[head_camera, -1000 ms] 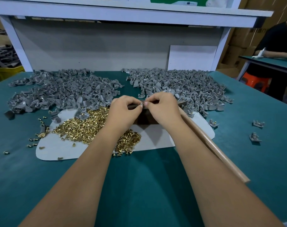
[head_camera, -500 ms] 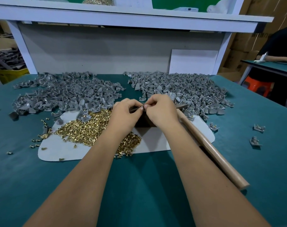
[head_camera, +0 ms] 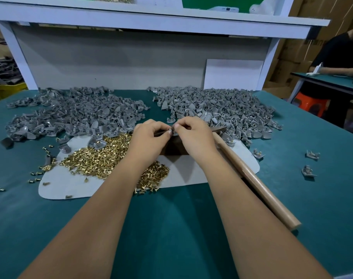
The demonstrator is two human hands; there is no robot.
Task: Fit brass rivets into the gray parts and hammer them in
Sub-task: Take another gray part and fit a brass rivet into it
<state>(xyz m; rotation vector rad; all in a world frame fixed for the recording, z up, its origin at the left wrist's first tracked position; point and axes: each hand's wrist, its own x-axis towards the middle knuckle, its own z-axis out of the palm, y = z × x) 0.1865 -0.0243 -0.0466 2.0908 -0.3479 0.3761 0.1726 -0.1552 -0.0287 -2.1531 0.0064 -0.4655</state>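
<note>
My left hand [head_camera: 149, 137] and my right hand [head_camera: 193, 135] meet fingertip to fingertip over a dark block [head_camera: 172, 150] at the middle of the table. Together they pinch one small gray part [head_camera: 172, 130]; whether a rivet is in it is hidden by my fingers. A heap of brass rivets [head_camera: 97, 158] lies on a white sheet [head_camera: 59, 186] under my left forearm. Two large piles of gray parts spread behind, one at the left [head_camera: 71, 115] and one at the right [head_camera: 222, 109]. A hammer with a wooden handle [head_camera: 256, 184] lies beside my right forearm.
Three gray parts with rivets lie apart on the green table at the right [head_camera: 312, 155]. Loose rivets [head_camera: 34, 174] are scattered left of the sheet. A white shelf frame [head_camera: 151, 19] stands behind the table. Another person [head_camera: 340, 57] sits at a table at the far right.
Both hands have stayed together on the small part, with only slight finger movement. The view has tilted a little, so everything sits slightly lower in the frame.
</note>
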